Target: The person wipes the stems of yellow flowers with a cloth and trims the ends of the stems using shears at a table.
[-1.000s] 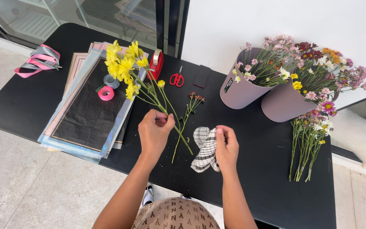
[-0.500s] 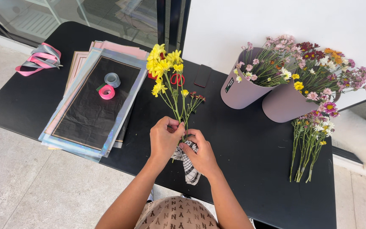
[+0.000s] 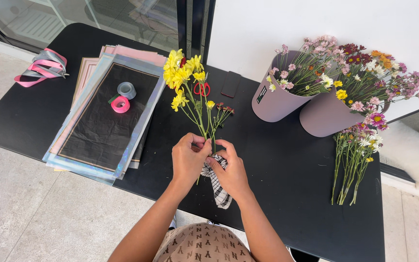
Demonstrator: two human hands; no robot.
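Observation:
My left hand (image 3: 188,157) grips the stems of a small bunch of yellow flowers (image 3: 183,75), held upright over the black table (image 3: 292,170). Thin stems with small dark red blooms (image 3: 221,109) stand in the same bunch. My right hand (image 3: 229,171) presses against the stems from the right and holds a black-and-white checked ribbon (image 3: 217,187), which hangs down below both hands. The two hands touch each other at the stems.
A stack of wrapping sheets (image 3: 104,111) lies at the left with a pink tape roll (image 3: 120,104) and a grey tape roll (image 3: 126,90) on it. Red scissors (image 3: 201,89), a dark phone (image 3: 231,83), two mauve buckets of flowers (image 3: 311,104), loose flowers (image 3: 355,160), pink ribbons (image 3: 42,65).
The yellow bunch went from lying tilted to the left to standing upright in the middle. My hands came together at the stems, and the checked ribbon moved from the table into my right hand.

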